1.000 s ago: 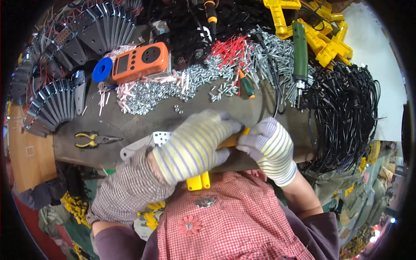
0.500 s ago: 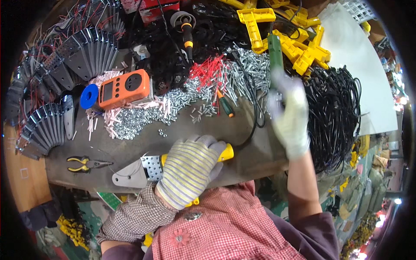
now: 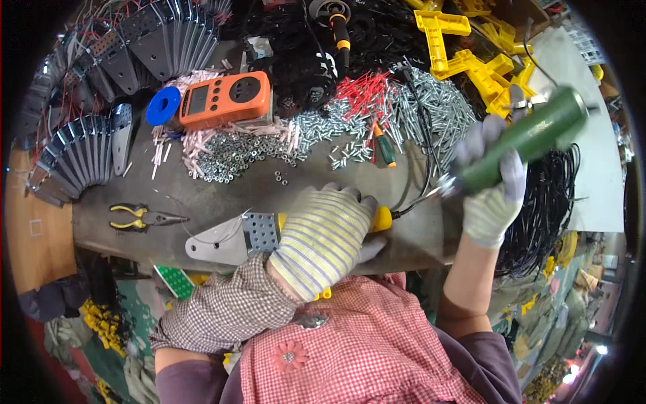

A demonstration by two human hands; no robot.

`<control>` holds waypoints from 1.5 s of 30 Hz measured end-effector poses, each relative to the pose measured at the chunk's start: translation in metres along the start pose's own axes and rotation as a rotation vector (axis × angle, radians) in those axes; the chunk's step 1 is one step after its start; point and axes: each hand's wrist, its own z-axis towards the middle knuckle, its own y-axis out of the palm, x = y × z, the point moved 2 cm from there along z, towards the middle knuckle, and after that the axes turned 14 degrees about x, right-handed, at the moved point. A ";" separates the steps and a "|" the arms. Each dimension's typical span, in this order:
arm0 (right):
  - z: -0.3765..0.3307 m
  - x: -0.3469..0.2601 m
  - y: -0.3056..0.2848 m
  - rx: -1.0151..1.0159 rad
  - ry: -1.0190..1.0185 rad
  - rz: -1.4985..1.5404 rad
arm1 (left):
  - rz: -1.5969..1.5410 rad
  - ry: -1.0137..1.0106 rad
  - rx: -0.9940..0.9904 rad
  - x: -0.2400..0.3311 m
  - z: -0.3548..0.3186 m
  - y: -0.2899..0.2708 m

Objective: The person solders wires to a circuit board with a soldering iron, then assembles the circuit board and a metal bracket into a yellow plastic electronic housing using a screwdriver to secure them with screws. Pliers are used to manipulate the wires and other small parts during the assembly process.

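Observation:
My left hand (image 3: 325, 239), in a striped work glove, is wrapped over a yellow plastic handle (image 3: 381, 219) near the table's front edge. From the handle's left end sticks out a perforated metal plate (image 3: 262, 231) joined to a flat grey metal blade (image 3: 217, 244). A black cord leaves the handle's right end. In my gloved right hand (image 3: 494, 182) is a green electric screwdriver (image 3: 521, 141), tilted with its bit pointing down-left toward the handle. The bit is apart from the handle.
Yellow-handled pliers (image 3: 146, 217) lie at left. Behind are an orange meter (image 3: 225, 99), a blue spool (image 3: 163, 106), loose nuts (image 3: 222, 158), screws (image 3: 437, 101), a small screwdriver (image 3: 385, 146) and yellow shells (image 3: 441, 40). Black cables (image 3: 545, 229) lie at right; metal plates (image 3: 77, 155) stand at left.
My right hand has brought the green electric screwdriver from upright at the back to a tilt nearer the yellow handle. My left hand keeps its hold. The whole view has shifted.

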 end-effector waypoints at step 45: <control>-0.065 0.032 0.042 -0.328 0.001 -0.024 | 0.062 0.002 0.069 0.002 -0.005 0.015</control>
